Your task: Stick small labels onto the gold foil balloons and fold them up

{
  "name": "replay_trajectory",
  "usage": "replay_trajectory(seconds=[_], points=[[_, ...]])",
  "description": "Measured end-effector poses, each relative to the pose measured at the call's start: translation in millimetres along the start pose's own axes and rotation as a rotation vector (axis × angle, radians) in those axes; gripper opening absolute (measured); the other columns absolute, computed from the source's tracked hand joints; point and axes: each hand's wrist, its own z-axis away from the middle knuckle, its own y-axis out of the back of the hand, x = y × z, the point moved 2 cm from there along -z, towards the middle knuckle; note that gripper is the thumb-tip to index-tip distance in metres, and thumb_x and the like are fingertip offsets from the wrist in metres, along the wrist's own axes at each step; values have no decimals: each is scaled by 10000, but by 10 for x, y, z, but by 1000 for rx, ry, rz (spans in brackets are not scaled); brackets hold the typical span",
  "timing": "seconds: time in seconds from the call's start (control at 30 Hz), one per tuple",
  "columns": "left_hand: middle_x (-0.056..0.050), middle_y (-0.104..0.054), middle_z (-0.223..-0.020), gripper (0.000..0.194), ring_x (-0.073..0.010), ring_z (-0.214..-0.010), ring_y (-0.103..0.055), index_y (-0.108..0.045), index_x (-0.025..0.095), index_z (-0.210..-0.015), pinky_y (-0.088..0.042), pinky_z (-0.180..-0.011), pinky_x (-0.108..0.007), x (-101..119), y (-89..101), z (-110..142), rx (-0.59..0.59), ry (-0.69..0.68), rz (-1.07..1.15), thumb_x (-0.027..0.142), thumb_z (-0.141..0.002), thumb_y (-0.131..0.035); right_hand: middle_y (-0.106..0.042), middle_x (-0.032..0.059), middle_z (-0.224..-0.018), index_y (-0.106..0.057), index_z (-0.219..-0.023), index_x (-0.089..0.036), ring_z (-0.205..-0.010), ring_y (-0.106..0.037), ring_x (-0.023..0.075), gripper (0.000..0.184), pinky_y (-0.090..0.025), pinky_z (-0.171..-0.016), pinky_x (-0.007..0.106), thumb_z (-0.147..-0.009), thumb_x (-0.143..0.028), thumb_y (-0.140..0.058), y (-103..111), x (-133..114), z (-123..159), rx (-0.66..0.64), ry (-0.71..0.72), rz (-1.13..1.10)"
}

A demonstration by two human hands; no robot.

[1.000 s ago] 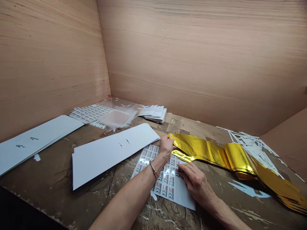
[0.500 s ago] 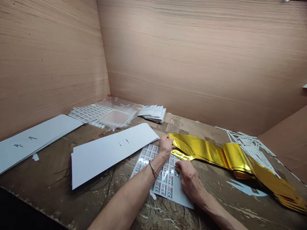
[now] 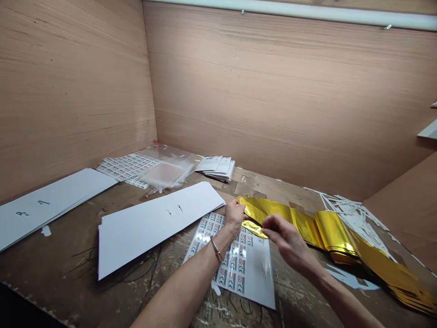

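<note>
My left hand (image 3: 235, 216) is closed on the end of a shiny gold foil piece (image 3: 273, 208), part of a long folded stack reaching to the right. Beneath that wrist lies a sheet of small CE-marked stickers (image 3: 230, 262), its right part bare white backing. My right hand (image 3: 283, 234) is raised above the foil, thumb and fingers pinched together; whatever may be between them is too small to make out. A loose fold of foil hangs over the sheet's top edge between my hands.
Stacked white card strips (image 3: 160, 223) lie left of the sheet, with another stack (image 3: 58, 200) farther left. Behind them are more sticker sheets (image 3: 128, 168), clear plastic bags (image 3: 167, 173) and printed leaflets (image 3: 216, 167). White sticks (image 3: 355, 214) sit at back right. Plywood walls (image 3: 266, 100) enclose the table.
My right hand has lifted from the sticker sheet and moved up and right over the gold foil, still pinched. My left hand keeps its hold. The view has tilted upward, showing a white tube.
</note>
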Motion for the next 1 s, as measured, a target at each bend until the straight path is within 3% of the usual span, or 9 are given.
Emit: replay_trajectory(seconds=[0.2, 0.37, 0.73, 1.0], points=[[-1, -539, -573, 53, -115, -452, -539, -487, 119, -659, -469, -423, -252, 25, 2, 1, 62, 23, -2, 120, -608, -501, -470, -29, -636, -459, -687, -175, -603, -438, 107, 119, -365, -591, 238, -649, -280, -501, -6, 308, -628, 52, -35, -81], [-17, -555, -603, 70, -131, -476, -550, -490, 120, -667, -479, -428, -287, 30, 3, -6, 56, 21, 8, 185, -645, -503, -474, -23, -626, -468, -667, -170, -599, -437, 112, 129, -362, -591, 243, -599, -275, -498, -83, 561, -949, 101, -56, -51], [-2, -540, -583, 114, -98, -468, -523, -485, 127, -666, -472, -435, -241, -15, 29, -38, 43, 27, -17, 234, -651, -521, -532, -10, -632, -488, -668, -168, -602, -473, 118, 106, -357, -554, 221, -604, -252, -482, -161, 649, -1119, 93, -57, 18], [-1, -538, -583, 149, -102, -479, -522, -495, 131, -678, -465, -435, -235, -6, 20, -31, 33, 28, -3, 265, -641, -548, -523, -15, -601, -479, -642, -175, -590, -463, 114, 23, -324, -535, 209, -623, -187, -472, -237, 722, -1150, 114, -27, 190]])
